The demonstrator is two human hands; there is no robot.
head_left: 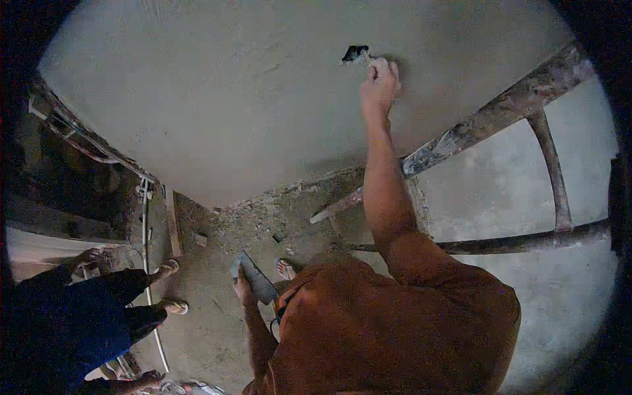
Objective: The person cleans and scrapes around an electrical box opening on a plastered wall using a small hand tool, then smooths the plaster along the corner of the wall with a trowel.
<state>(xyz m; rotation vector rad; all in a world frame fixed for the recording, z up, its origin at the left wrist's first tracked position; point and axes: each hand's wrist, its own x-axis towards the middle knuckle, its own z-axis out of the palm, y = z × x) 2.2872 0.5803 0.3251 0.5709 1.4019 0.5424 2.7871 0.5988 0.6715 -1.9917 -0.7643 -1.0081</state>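
Reaching far up to the grey plastered wall, my right hand is closed beside a small, dark, rough-edged hole. Its fingers pinch something thin and pale at the hole's right edge, too small to make out. Down by my waist, my left hand grips a flat, grey rectangular plastering trowel. The trowel's broad face is tilted, apart from the wall, and part of it is hidden behind my body.
A worn wooden ladder leans along my right side. Rubble lies at the wall's foot. At the lower left stands another person in dark clothes and sandals, near a long pale pole and an upright board.
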